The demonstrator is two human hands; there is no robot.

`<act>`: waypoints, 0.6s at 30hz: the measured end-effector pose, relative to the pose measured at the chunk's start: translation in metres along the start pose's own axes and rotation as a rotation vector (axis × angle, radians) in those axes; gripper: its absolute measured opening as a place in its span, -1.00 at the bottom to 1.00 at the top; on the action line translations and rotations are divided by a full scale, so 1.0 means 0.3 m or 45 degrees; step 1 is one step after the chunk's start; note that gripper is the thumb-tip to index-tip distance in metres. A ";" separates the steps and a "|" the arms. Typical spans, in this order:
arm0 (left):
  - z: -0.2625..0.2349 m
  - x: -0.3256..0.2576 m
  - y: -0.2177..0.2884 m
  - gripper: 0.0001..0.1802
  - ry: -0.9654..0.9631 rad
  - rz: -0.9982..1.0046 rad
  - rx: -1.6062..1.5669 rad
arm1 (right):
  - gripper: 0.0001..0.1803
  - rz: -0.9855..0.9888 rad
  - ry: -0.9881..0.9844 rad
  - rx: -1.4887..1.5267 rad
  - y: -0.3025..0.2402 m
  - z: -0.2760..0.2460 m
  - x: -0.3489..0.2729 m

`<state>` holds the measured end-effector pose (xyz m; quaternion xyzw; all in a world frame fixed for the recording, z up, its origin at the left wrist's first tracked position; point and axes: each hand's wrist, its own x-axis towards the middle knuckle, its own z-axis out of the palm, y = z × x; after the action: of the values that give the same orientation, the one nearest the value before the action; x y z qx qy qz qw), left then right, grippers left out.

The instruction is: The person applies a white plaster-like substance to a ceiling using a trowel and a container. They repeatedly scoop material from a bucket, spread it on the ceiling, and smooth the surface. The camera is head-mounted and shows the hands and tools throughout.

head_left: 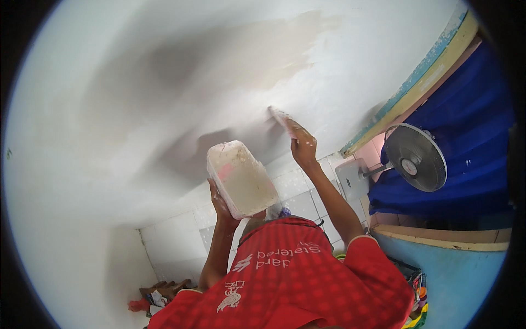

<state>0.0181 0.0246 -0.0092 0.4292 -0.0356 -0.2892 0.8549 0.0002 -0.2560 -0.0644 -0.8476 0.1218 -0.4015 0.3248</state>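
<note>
A tub is gripped from below by the left hand, fingers closed; a scraper is clasped by the right hand against the ceiling; plaster could be dripped if the tub is tilted.

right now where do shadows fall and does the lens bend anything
Head view: the tub and right hand cast soft grey shadows on the white plastered surface; the blue-yellow border curves near the rim; dark corners, no glare.
</note>
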 end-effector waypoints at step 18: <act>-0.203 -0.016 -0.067 -0.11 0.091 -0.154 -0.330 | -0.62 0.062 -0.163 0.488 -0.257 0.227 0.031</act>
<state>0.0235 0.0613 -0.0618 0.3265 0.0586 -0.3268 0.8850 0.0538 -0.1710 -0.0406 -0.7909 0.0425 -0.3547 0.4969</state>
